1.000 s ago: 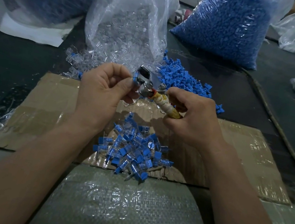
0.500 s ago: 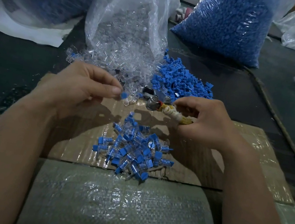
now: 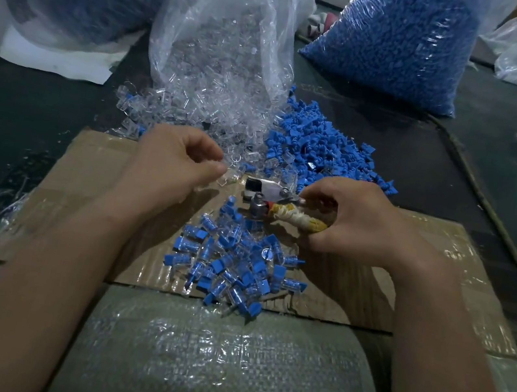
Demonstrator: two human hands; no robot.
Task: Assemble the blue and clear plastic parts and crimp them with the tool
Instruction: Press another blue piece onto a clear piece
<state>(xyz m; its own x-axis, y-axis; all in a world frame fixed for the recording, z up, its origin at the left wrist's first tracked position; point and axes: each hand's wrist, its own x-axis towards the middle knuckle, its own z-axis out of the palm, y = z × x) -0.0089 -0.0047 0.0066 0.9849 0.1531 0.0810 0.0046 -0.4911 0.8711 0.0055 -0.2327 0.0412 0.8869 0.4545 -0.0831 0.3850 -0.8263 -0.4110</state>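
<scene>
Right grip (image 3: pixel 358 223) clasps the crimping tool (image 3: pixel 266 193), its head pointing left toward the left grip (image 3: pixel 173 164), whose curled fingers meet a clear part (image 3: pixel 227 177); I cannot tell if they hold it.

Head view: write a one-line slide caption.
Right hand grips the crimping tool; left hand pinches a clear part.

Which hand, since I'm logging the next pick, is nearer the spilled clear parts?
Left. The left hand is at the near edge of the spilled clear parts; the right hand is farther right, gripping the crimping tool.
</scene>
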